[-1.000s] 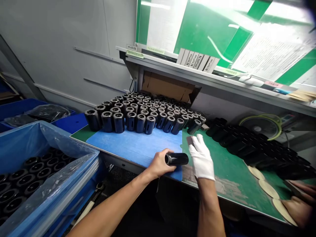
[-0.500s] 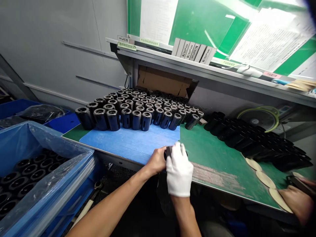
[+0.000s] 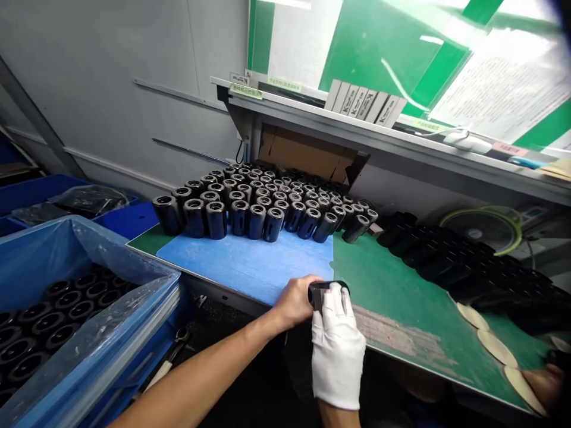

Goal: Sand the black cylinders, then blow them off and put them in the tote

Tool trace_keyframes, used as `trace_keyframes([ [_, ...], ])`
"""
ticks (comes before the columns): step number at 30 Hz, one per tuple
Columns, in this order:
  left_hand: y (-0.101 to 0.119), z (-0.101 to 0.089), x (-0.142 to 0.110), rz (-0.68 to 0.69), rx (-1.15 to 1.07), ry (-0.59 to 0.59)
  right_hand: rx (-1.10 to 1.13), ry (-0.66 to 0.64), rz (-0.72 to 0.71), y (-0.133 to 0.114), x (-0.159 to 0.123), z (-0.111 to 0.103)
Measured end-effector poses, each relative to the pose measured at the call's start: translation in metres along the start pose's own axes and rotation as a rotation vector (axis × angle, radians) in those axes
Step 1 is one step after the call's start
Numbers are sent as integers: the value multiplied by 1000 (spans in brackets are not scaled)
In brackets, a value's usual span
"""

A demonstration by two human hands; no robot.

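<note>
Standing by this bench, I see a black cylinder (image 3: 329,285) at its near edge, just where the blue mat (image 3: 236,261) meets the green surface (image 3: 379,279). The cylinder lies on its side, its long axis running roughly left to right across the person's front, one end toward each side.

The bare left hand (image 3: 295,302) is closed around the left end, its forearm coming in from the lower left. The white-gloved right hand (image 3: 339,348) reaches in from the near side, knuckles up, fingers laid forward over the right part, so neither hand is apart from it; the left has the end, the right the length. A small dark grey piece (image 3: 317,299) shows beside the gloved thumb, but with the glove covering so much I can't tell how tightly those fingers are bent or whether they have hold of anything.

Beyond the two hands, well apart from them, a crowd of standing cylinders (image 3: 256,221) fills the far part of the mat, upright, ringed ends facing up.
</note>
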State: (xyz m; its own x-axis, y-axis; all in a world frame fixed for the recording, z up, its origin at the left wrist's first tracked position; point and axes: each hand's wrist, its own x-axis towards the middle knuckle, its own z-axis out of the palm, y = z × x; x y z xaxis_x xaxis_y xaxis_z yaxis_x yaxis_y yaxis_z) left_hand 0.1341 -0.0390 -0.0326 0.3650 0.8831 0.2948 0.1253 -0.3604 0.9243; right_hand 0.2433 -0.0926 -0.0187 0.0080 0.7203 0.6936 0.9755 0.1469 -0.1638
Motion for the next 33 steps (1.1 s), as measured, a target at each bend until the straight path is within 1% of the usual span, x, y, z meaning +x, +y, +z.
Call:
trace_keyframes([
  [3,-1,0,3,-25,-7,24,-23,14,45,0,3,1],
  [5,-1,-1,4,-31,0,20,-19,-37,12,-2,1,-1],
  [7,0,-1,3,-12,-1,-8,-11,-82,-25,-5,-2,-5],
  [8,0,-1,2,-1,-6,-24,1,-94,-15,-6,-2,-5],
  [9,1,-1,1,6,-7,-35,18,-102,24,-4,1,-4],
  [11,2,-1,-2,-2,17,-36,109,-137,144,7,19,2],
  [12,3,-1,-3,-14,29,-28,175,-168,195,17,31,5],
  [13,4,-1,-4,-27,38,-17,207,-167,225,29,44,6],
  [15,5,-2,-5,-42,38,-4,278,-105,332,55,63,1],
  [17,6,-3,-5,-41,28,-13,354,-1,510,72,62,-12],
  [18,6,-3,-5,-39,27,-22,396,38,598,73,54,-20],
  [19,6,-3,-5,-39,29,-27,428,63,650,70,42,-26],
  [20,5,-3,-5,-45,30,-30,437,75,644,62,28,-30],
  [21,5,-3,-5,-55,31,-30,425,66,573,50,13,-32],
  [23,4,-2,-4,-64,26,-31,331,31,330,21,-11,-30],
  [24,3,-2,-4,-56,21,-34,254,5,223,7,-17,-27],
  [25,3,-2,-3,-44,12,-32,175,-24,156,-4,-19,-22],
  [26,3,-2,-1,-35,4,-25,104,-51,135,-13,-17,-18],
  [28,3,-2,1,-34,5,1,10,-76,153,-22,-8,-11],
  [30,3,-2,3,-41,7,8,-35,-122,136,-22,0,-9],
  [33,3,-2,1,-10,-12,-27,-73,-142,61,-17,3,-11],
])
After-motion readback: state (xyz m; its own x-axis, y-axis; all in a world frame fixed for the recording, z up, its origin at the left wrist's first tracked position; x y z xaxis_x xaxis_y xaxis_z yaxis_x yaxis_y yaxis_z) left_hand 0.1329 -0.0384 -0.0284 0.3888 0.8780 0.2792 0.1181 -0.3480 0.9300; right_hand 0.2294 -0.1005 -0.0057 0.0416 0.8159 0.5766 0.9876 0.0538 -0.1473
